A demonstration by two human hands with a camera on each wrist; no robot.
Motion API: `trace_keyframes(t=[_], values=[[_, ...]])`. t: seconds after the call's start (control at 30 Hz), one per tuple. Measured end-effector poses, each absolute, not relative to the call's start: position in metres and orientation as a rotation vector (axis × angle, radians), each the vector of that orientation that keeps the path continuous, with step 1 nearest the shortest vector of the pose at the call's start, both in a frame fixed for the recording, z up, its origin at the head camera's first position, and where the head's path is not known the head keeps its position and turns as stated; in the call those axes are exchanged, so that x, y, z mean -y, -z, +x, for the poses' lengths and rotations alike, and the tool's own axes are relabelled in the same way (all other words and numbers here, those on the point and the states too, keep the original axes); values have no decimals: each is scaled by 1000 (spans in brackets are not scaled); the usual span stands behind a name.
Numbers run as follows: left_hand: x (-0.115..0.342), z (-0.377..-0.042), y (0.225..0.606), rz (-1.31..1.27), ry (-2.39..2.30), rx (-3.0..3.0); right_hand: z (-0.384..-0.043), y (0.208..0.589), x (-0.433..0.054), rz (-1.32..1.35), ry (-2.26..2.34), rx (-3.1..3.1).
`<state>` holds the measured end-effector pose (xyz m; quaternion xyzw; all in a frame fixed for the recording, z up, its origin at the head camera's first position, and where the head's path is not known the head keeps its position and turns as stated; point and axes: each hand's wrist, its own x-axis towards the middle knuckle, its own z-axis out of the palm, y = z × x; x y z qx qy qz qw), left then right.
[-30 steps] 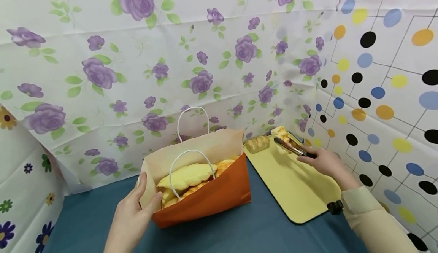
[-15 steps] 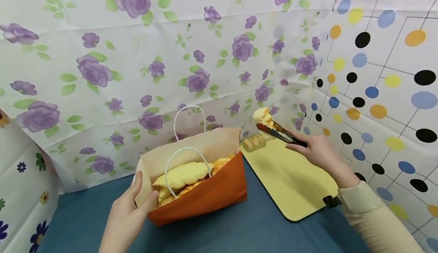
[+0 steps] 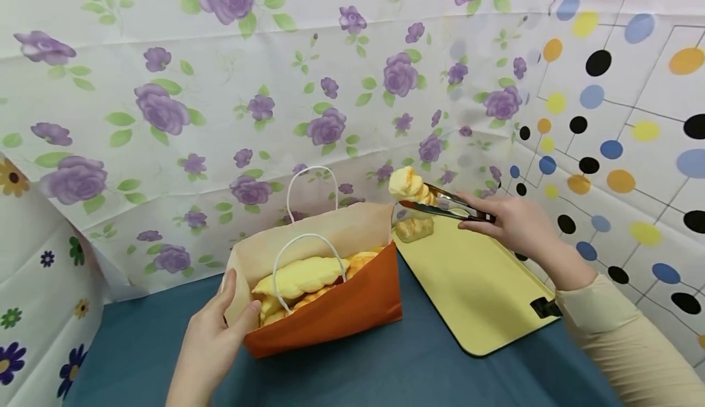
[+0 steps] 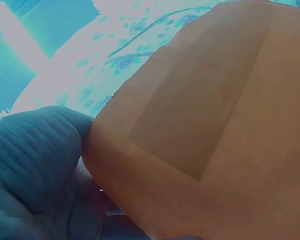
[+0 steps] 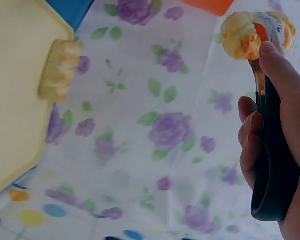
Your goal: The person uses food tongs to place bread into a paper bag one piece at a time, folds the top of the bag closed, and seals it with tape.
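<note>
My left hand (image 3: 212, 330) grips the left side of an orange paper bag (image 3: 330, 318), thumb at the opening. The left wrist view shows that hand (image 4: 35, 160) on the edge of the bag (image 4: 230, 150). Inside the bag lie several bread pieces, a long pale-yellow braided loaf (image 3: 305, 277) on top. My right hand (image 3: 520, 229) holds metal tongs with dark handles (image 3: 435, 210). Between the tongs' tips is a pale-yellow twisted bread (image 3: 406, 183), raised just beyond the bag's right corner. In the right wrist view, fingers wrap the tongs' handle (image 5: 275, 165).
To the right of the bag lies a yellow tray (image 3: 479, 297). A small browned bread (image 3: 415, 229) sits at its far left corner. White handles (image 3: 312, 167) arch above the bag. Patterned sheets stand behind and at both sides of the blue tabletop (image 3: 352, 376).
The tongs have lifted the twisted bread off the tray's far end and carried it left, close to the bag. My left hand keeps its grip on the bag.
</note>
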<state>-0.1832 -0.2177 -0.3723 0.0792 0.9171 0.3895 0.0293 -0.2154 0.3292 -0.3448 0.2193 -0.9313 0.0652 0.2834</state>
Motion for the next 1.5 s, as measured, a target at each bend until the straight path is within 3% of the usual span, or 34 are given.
trace_keyframes(t=[0.57, 1.13, 1.5], values=[[212, -178, 373, 231, -1207, -2851, -224, 294, -267, 936, -89, 2488], [214, -179, 371, 232, -1214, -2843, -255, 271, -195, 1302, -26, 2681], [213, -178, 372, 213, -1194, -2831, -275, 259, -148, 1381, 81, 2862]])
